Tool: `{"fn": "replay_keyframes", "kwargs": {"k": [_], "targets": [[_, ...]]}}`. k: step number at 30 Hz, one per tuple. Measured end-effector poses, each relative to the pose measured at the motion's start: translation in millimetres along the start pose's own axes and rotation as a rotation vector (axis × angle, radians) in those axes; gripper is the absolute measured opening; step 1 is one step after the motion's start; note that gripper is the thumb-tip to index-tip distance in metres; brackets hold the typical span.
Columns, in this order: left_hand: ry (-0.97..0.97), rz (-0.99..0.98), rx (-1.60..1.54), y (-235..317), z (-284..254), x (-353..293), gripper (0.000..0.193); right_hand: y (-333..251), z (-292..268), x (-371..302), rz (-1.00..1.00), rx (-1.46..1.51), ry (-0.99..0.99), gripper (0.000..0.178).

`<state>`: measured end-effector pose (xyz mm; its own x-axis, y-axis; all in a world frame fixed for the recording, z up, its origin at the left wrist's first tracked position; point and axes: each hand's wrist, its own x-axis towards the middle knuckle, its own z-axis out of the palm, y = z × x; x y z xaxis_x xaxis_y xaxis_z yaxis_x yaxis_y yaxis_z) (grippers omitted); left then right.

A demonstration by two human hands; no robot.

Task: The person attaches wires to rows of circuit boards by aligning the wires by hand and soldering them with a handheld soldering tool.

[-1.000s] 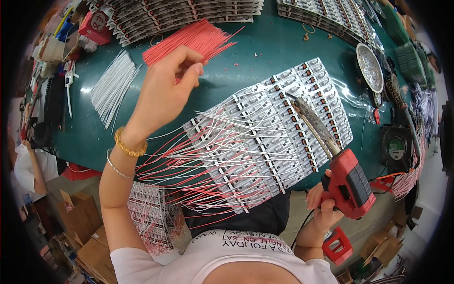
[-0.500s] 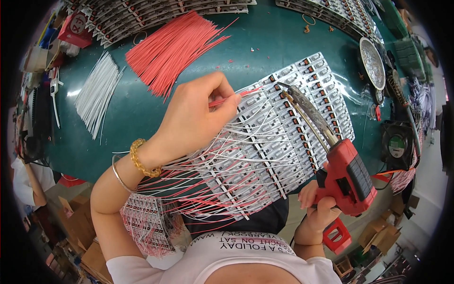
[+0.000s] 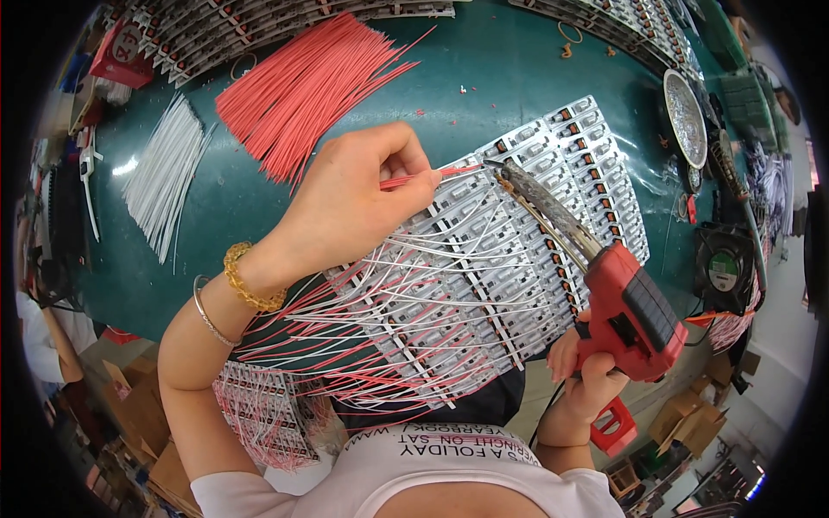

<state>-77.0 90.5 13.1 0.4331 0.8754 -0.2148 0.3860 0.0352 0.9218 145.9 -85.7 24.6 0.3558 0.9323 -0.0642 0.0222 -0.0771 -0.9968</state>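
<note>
In the head view, the grid-like panel of small grey modules [image 3: 561, 250] lies slantwise in front of you, at the near side of the green table [image 3: 492, 52]. Your left hand [image 3: 367, 186] is over the panel's upper left edge, thumb and forefinger pinched together on thin red wire [image 3: 458, 169], whose end reaches over the panel's top left part. Your right hand [image 3: 587, 371], at the panel's lower right, has its fingers curled round the handle of the red soldering gun [image 3: 635, 315]. The gun's barrel slants across the panel up to the left, its tip right by the end of the red wire; you cannot tell from here whether they touch.

Loose red and white leads [image 3: 345, 324] fan out over the panel's left half and past its left edge. Beyond the panel's upper left lie a red wire bundle [image 3: 302, 91] and, farther left, a white wire bundle [image 3: 164, 177]. A shallow metal dish [image 3: 685, 116] sits to the panel's upper right, a black fan [image 3: 724, 269] to its right.
</note>
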Motion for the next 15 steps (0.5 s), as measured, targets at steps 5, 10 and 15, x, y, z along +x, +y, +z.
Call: {"fn": "replay_keyframes", "kwargs": {"k": [5,10,15], "targets": [[0.008,0.021,0.015,-1.1,0.8,-0.1,0.013,-1.8,1.4,-1.2,0.037,-0.025,0.004,0.064],[0.02,0.02,0.022,-2.2,1.8,-1.2,0.013,-4.5,6.2,-3.0,0.054,-0.048,0.032,0.068],[0.035,0.048,0.068,0.0,2.6,-1.4,0.014,0.2,-0.9,-7.4,0.019,-0.056,0.044,0.075]]}}
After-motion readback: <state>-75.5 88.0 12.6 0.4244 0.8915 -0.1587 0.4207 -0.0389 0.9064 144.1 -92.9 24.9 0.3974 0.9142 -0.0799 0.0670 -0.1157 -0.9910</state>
